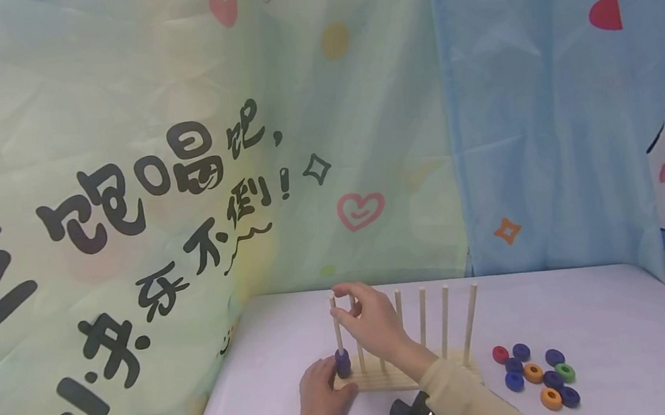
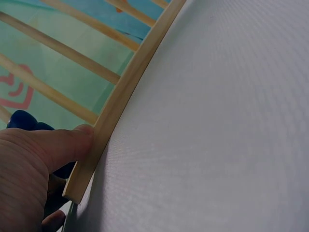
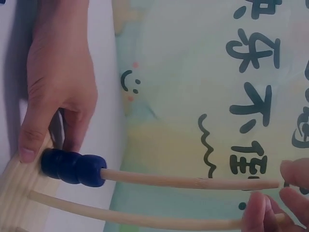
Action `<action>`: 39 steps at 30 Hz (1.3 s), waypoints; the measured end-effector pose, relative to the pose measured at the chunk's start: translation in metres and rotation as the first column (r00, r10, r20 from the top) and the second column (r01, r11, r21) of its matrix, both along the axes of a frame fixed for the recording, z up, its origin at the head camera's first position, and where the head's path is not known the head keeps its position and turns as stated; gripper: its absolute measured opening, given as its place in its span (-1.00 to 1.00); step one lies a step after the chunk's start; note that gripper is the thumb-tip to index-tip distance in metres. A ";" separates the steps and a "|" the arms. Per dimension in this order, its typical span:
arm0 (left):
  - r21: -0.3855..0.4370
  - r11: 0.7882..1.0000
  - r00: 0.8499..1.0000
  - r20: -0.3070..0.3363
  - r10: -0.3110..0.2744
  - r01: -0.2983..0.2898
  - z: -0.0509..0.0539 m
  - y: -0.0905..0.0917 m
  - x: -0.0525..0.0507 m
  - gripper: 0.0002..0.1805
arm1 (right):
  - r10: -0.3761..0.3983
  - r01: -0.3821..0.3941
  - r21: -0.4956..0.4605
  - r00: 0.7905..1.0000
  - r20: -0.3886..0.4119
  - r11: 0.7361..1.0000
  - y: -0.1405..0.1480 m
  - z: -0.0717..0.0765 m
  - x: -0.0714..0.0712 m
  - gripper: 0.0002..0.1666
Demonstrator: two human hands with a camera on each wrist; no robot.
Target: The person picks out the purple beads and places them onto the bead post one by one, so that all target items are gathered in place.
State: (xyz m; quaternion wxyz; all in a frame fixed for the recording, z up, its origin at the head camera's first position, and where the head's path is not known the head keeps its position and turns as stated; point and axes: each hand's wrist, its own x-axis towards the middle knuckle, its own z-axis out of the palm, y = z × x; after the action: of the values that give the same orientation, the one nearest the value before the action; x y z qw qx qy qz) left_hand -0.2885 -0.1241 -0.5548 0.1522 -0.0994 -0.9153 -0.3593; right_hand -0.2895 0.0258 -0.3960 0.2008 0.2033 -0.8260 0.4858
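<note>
A wooden peg rack (image 1: 381,382) with several upright pegs stands on the table. Dark blue ring beads (image 3: 72,166) are stacked at the foot of its leftmost peg (image 3: 193,181). My left hand (image 1: 321,391) grips the rack's left end, with the thumb (image 2: 72,142) pressing the base's front edge and the fingers partly hidden behind. Around that peg's top, my right hand (image 1: 375,321) has its thumb and fingers bent but apart. In the right wrist view the bare peg tip shows between the fingertips (image 3: 258,208), and no bead is visible there.
Right of the rack lie several loose ring beads: blue (image 1: 521,352), red (image 1: 500,354), orange (image 1: 533,372) and green (image 1: 565,372). A black curved object (image 1: 411,412) lies before the rack, partly covered by the right sleeve (image 1: 468,396). Printed curtains (image 1: 361,130) hang behind the white table (image 1: 620,339).
</note>
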 end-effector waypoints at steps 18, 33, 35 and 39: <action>-0.008 1.000 0.999 -0.039 0.004 -0.004 -0.002 -0.001 -0.001 -0.45 | 0.022 -0.026 -0.066 0.998 -0.066 0.998 0.005 -0.007 0.015 -0.76; -0.005 1.000 0.997 -0.074 -0.010 0.010 -0.003 -0.002 -0.002 -0.42 | 0.025 -0.023 -0.046 0.999 0.039 0.999 0.016 -0.044 0.025 -0.79; -0.008 1.000 0.997 -0.074 -0.010 0.009 -0.004 -0.002 -0.002 -0.42 | 0.019 -0.016 -0.050 0.999 0.050 0.999 0.018 -0.049 0.026 -0.79; -0.003 1.000 0.998 -0.065 -0.010 0.010 -0.004 -0.002 -0.002 -0.42 | 0.010 -0.006 -0.056 0.998 0.061 0.998 0.022 -0.058 0.028 -0.80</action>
State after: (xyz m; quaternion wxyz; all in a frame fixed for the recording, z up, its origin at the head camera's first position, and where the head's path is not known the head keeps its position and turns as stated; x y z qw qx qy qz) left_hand -0.2902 -0.1265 -0.5589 0.1801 -0.1158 -0.9099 -0.3553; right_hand -0.2615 0.0477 -0.4539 0.1791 0.1860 -0.8172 0.5154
